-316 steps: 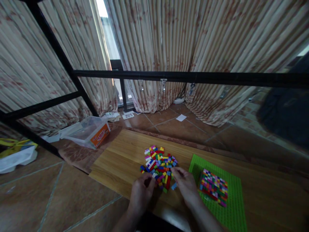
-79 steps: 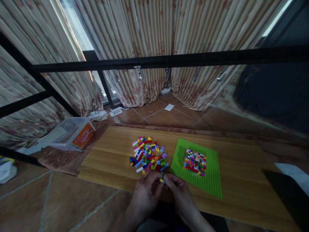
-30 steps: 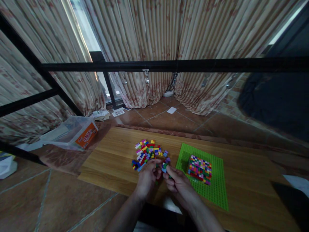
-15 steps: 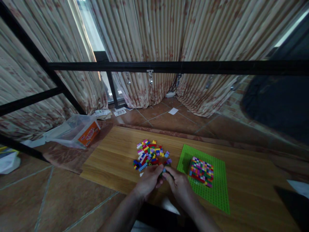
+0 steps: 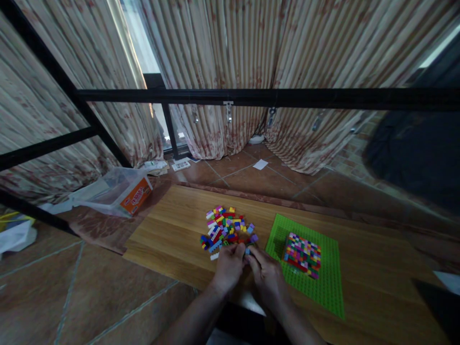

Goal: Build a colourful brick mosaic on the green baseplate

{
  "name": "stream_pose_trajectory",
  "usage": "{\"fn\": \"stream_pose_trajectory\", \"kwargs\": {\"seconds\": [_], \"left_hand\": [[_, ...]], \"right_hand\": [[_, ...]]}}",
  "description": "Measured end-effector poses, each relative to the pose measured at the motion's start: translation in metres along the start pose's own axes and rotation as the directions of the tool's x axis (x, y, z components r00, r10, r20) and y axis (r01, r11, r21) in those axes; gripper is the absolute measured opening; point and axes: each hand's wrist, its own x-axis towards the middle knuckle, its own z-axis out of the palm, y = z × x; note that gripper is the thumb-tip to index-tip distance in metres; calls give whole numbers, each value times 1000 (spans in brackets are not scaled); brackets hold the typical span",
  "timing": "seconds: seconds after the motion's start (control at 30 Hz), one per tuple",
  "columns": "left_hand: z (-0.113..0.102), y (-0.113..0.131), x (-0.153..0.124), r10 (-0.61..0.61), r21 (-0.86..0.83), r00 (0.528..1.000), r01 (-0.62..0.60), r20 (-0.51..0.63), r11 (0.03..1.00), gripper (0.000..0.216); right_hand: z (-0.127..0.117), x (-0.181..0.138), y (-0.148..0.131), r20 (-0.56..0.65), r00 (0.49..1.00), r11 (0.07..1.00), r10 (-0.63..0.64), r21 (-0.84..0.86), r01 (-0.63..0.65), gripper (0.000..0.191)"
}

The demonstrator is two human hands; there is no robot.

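Observation:
My left hand (image 5: 230,267) and my right hand (image 5: 266,272) meet just in front of the brick pile, fingers closed together. A small light-blue toy brick (image 5: 247,251) shows between their fingertips, gripped from both sides; whether other bricks are joined to it is hidden. Beyond my hands lies a loose pile of coloured toy bricks (image 5: 226,225), with a white brick (image 5: 214,256) beside my left hand. To the right, a green baseplate (image 5: 325,294) carries a many-coloured block of joined bricks (image 5: 304,254).
The bricks and baseplate lie on a low wooden table (image 5: 161,225). A clear plastic bin (image 5: 108,203) with an orange label sits on the floor at left. A black metal rail (image 5: 230,97) crosses in front of curtains (image 5: 215,48). A white paper (image 5: 260,164) lies on the tiles.
The view has shifted slightly, so the scene sits a little further right. My hands stay together around the light-blue brick, with the fingers slightly repositioned; pile and baseplate look unchanged.

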Motion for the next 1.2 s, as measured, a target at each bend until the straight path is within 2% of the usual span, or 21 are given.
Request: {"fn": "stream_pose_trajectory", "kwargs": {"seconds": [0.2, 0.3, 0.4, 0.53, 0.63, 0.7, 0.77, 0.8, 0.87, 0.93, 1.0, 1.03, 1.1, 1.2], "left_hand": [[-2, 4, 2, -100, -101, 995, 100, 2, 990, 40], [-8, 5, 3, -68, -134, 997, 71, 28, 988, 41], [-15, 5, 6, -28, -140, 1000, 29, 11, 990, 46], [-19, 5, 14, -1, -126, 999, -5, -47, 992, 51], [-18, 5, 20, -6, -95, 997, -1, -77, 995, 52], [-18, 5, 22, -4, -71, 996, -2, -90, 997, 50], [-19, 7, 22, 6, -62, 995, -12, -100, 998, 48], [-19, 8, 21, 11, -66, 995, -18, -103, 998, 46], [-19, 10, 19, 9, -99, 995, -20, -101, 995, 42], [-19, 13, 15, -14, -168, 996, -2, -92, 986, 38], [-18, 14, 11, -48, -268, 996, 28, -69, 963, 34], [-16, 14, 8, -62, -324, 997, 42, -52, 945, 31], [-11, 11, 3, -93, -428, 996, 81, -7, 900, 24], [3, 0, -8, -174, -556, 981, 190, 82, 809, 13]], "right_hand": [[3, 1, -3, -63, 994, 988, 94, 129, -85, 30], [3, 10, 0, -60, 982, 969, 180, 180, -167, 34], [2, 24, 6, -58, 976, 975, 210, 93, -204, 36], [2, 40, 13, -41, 982, 983, 185, -5, -185, 38], [2, 43, 12, -59, 980, 982, 189, 37, -187, 37], [1, 40, 10, -54, 969, 963, 239, 138, -230, 39], [-1, 35, 8, -19, 936, 885, 352, 332, -326, 41], [-2, 32, 6, 14, 909, 806, 417, 456, -376, 42], [-6, 26, 1, 102, 851, 582, 516, 687, -435, 38], [-10, 23, -5, 169, 809, 362, 563, 830, -425, 30], [-15, 22, -14, 181, 786, 229, 592, 897, -379, 22], [-16, 22, -20, 174, 780, 193, 602, 915, -353, 20], [-17, 21, -31, 126, 784, 189, 608, 936, -297, 18], [-11, 12, -44, -29, 814, 343, 581, 915, -211, 22]]}}
